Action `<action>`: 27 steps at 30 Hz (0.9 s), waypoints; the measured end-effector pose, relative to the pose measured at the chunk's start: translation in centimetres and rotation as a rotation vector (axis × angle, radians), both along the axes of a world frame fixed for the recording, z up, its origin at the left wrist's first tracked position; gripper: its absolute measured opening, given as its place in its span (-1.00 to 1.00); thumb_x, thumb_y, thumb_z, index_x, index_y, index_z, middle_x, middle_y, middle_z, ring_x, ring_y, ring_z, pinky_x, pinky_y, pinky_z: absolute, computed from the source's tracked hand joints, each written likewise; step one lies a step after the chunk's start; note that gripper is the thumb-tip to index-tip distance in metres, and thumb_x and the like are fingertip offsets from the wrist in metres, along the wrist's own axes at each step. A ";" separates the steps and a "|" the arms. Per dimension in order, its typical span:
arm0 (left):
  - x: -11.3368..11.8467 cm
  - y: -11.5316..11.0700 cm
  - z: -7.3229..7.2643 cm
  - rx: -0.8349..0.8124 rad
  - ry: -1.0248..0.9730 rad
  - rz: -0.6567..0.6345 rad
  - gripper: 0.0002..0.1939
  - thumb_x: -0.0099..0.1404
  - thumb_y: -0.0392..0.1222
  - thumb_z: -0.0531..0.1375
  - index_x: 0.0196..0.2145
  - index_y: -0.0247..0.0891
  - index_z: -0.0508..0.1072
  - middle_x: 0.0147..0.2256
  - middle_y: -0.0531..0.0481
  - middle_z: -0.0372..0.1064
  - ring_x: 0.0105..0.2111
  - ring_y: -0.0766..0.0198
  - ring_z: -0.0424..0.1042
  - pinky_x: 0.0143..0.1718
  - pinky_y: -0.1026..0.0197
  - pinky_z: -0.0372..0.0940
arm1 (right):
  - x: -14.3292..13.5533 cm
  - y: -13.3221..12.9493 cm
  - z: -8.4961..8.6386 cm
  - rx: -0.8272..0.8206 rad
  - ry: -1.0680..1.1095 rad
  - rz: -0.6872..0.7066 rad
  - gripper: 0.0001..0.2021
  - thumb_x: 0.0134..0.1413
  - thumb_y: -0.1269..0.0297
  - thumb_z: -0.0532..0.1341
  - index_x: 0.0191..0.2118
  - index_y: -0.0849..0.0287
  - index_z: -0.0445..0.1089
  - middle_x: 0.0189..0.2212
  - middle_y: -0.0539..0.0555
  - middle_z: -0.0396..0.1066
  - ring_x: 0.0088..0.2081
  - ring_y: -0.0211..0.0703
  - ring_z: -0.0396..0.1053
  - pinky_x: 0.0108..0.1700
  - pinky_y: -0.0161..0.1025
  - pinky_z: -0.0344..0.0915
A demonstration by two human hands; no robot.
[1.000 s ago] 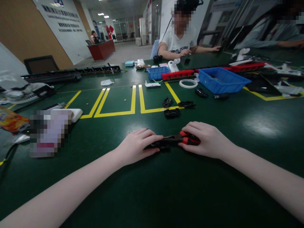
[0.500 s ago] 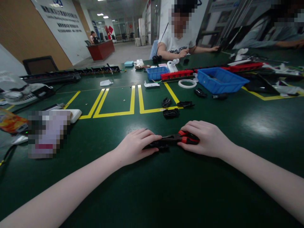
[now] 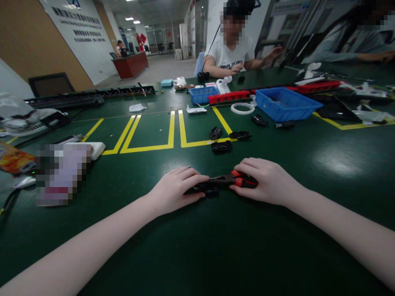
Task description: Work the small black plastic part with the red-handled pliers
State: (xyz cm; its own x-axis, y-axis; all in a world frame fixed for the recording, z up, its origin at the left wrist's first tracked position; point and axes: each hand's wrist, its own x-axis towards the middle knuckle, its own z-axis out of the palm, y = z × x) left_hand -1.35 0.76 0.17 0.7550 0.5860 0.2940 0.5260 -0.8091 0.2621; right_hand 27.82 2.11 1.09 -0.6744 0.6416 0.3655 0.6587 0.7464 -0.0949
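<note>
Near the middle of the green table (image 3: 197,246), my left hand (image 3: 179,189) is closed on a black part (image 3: 211,192), which is partly covered by the fingers. My right hand (image 3: 265,181) grips pliers (image 3: 226,180) by their red and black handles. The jaws point left and lie against the black part near my left fingertips; what exactly they bite on is too small to tell. Behind the hands lie several loose black parts (image 3: 221,146), next to a yellow tape line (image 3: 148,149).
Beyond are a large blue bin (image 3: 285,107), a small blue bin (image 3: 203,95), a white ring (image 3: 242,108) and red strips (image 3: 230,97). A phone-like object (image 3: 64,176) and a white box (image 3: 98,150) are at left. A person (image 3: 228,53) sits across the table.
My hands and the pliers hold nearly the same pose. Across the table, the seated person's hand at the right has lifted. The whole view has shifted slightly.
</note>
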 end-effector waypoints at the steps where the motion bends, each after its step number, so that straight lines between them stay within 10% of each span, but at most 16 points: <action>1: 0.0 0.0 0.0 -0.004 0.000 0.000 -0.61 0.38 -0.18 0.23 0.13 -0.22 0.32 -0.04 -0.11 0.44 -0.11 0.11 0.46 -0.14 0.05 0.43 | 0.0 0.0 0.0 0.000 -0.002 0.001 -0.73 0.13 0.07 0.23 -0.21 0.18 0.43 -0.32 0.14 0.49 -0.34 -0.10 0.44 -0.36 -0.20 0.34; 27: -0.1 0.0 0.0 0.026 0.026 -0.012 -0.64 0.43 -0.18 0.17 0.15 -0.20 0.31 -0.01 -0.12 0.45 -0.06 0.09 0.46 -0.11 0.02 0.43 | 0.4 0.3 0.2 0.122 -0.032 0.037 -0.71 0.16 0.06 0.21 -0.21 0.20 0.45 -0.30 0.17 0.52 -0.33 -0.08 0.45 -0.34 -0.16 0.36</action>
